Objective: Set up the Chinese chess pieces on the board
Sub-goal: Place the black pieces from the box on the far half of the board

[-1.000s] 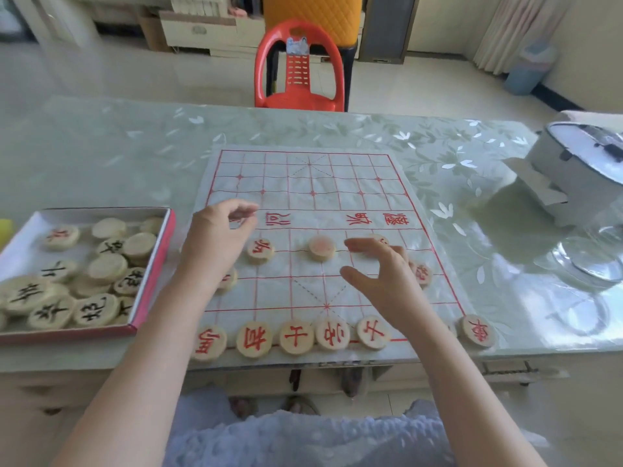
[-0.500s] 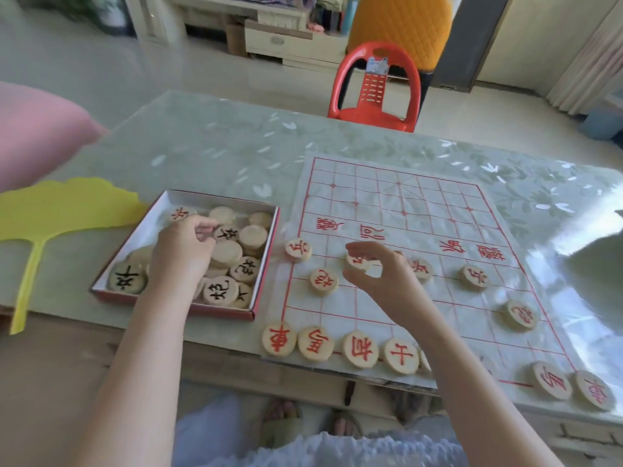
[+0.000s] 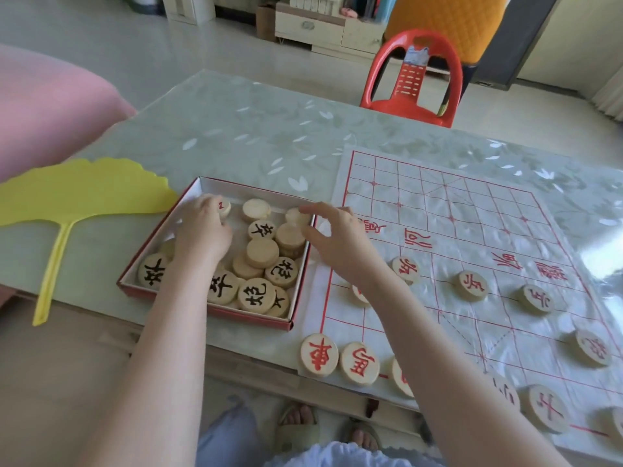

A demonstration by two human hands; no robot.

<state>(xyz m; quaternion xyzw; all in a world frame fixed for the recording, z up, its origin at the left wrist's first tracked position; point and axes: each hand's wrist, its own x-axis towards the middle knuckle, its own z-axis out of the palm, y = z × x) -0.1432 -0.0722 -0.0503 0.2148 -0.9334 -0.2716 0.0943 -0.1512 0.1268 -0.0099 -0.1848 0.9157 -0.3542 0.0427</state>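
Both hands have shifted left, off the board and over the box of loose pieces.

Half a second ago the right hand [image 3: 333, 241] hung over the board's [image 3: 472, 251] near-left squares; now it reaches across the box's [image 3: 296, 298] right wall, fingers spread and empty, fingertips touching a blank-faced piece [image 3: 296, 215] at the far right corner. Left of it, the left hand [image 3: 204, 230] has slid to the box's far-left part and curls down over a red-marked piece [image 3: 223, 207]; whether it actually grips it I cannot tell. Black-marked pieces [image 3: 256, 294] lie heaped in the box's near part, just beside the left wrist. To the right, red pieces [image 3: 318, 354] already line the board's near edge, so red looks nearly done and the black side is probably next.
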